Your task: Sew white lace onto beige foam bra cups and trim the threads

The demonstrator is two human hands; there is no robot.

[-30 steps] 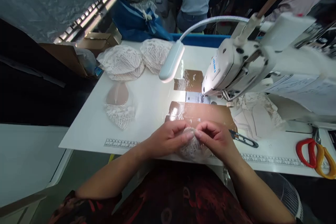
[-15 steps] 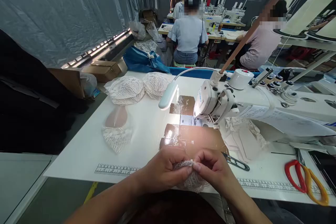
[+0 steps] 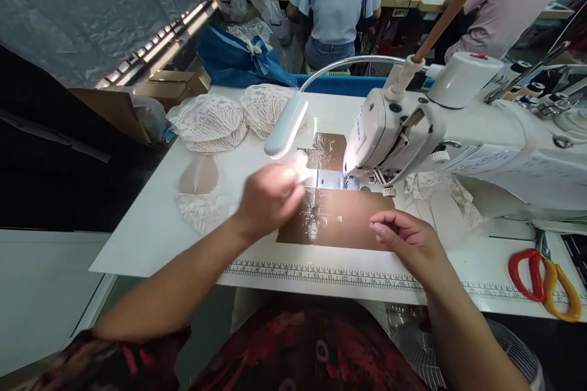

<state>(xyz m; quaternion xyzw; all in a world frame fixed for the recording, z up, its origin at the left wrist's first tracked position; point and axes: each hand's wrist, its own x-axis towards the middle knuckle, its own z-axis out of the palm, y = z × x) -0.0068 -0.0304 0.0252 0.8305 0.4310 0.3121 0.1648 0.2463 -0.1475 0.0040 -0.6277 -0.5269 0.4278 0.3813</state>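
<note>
My left hand [image 3: 270, 197] is closed on a pale piece of lace fabric [image 3: 302, 166], blurred and brightly lit beneath the lamp, left of the sewing machine's needle area. My right hand [image 3: 406, 237] hovers over the right end of the brown taped sheet [image 3: 342, 220], thumb and fingertips pinched together. Whatever lies in that pinch, if anything, is too small to make out. A white sewing machine [image 3: 380, 128] stands just beyond both hands. Left of my left hand lies a beige cup with a lace edge [image 3: 199, 177].
Two stacks of white lace cups [image 3: 211, 122] sit at the back left. The lamp [image 3: 287, 128] hangs low over the table. White fabric pieces [image 3: 452, 204] lie beneath the machine arm. Scissors [image 3: 545, 281] rest at the right edge, and a printed ruler [image 3: 321, 272] runs along the front.
My hands have parted. The left has carried the lace piece forward and left, towards the lamp; the right has moved up and right. The view has tipped down.
</note>
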